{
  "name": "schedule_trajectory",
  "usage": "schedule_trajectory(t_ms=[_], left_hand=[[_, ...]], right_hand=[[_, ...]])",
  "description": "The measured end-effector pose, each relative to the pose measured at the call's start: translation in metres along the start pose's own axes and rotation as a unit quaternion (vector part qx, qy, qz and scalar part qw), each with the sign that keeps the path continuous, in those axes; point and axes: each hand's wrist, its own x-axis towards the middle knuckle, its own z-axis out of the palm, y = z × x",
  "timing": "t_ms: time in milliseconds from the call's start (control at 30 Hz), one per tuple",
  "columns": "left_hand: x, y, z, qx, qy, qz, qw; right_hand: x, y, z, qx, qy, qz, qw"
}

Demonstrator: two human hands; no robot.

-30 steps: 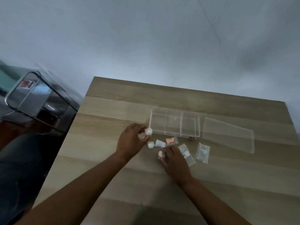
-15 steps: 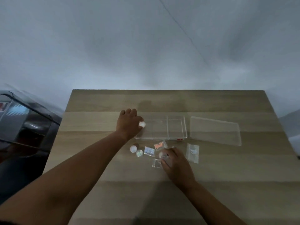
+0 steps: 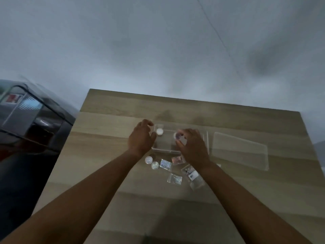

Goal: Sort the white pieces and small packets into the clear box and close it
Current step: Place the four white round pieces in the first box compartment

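Observation:
The clear box [image 3: 206,139] lies open at the table's middle. My left hand [image 3: 140,139] hovers at its left end with fingers apart. A white round piece [image 3: 159,131] sits in the left compartment just off those fingertips. My right hand [image 3: 192,147] is over the box's middle and pinches another round piece [image 3: 176,135]. Two more round pieces [image 3: 148,159] [image 3: 155,165] rest on the table in front of the box. Several small packets [image 3: 165,164] [image 3: 174,178] lie beside them, some partly under my right wrist.
The box's clear lid [image 3: 239,150] lies flat to the right of the box. The wooden table [image 3: 112,124] ends at a grey wall behind. A dark glass-topped cabinet [image 3: 35,118] stands off the table's left edge.
My left hand has let the white piece go in the box's left compartment. My right hand lifted a round piece off the table and carried it over the box.

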Motion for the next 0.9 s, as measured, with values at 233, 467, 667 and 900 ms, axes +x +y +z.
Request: schedule_trajectory(t_ms=[233, 467, 667, 900], left_hand=[[-0.014, -0.009, 0.001, -0.102, -0.027, -0.101, 0.989], [-0.017, -0.006, -0.003, -0.114, -0.025, -0.117, 0.986], [-0.017, -0.007, -0.002, -0.123, -0.032, -0.118, 0.985], [-0.025, -0.016, -0.01, -0.127, -0.042, -0.103, 0.986]], right_hand=[[0.046, -0.016, 0.025, -0.149, -0.143, -0.079, 0.975], [0.058, -0.029, 0.035, -0.308, -0.179, -0.125, 0.926], [0.056, -0.037, 0.037, -0.364, -0.174, -0.103, 0.909], [0.045, -0.033, 0.032, -0.279, -0.121, -0.071, 0.95]])
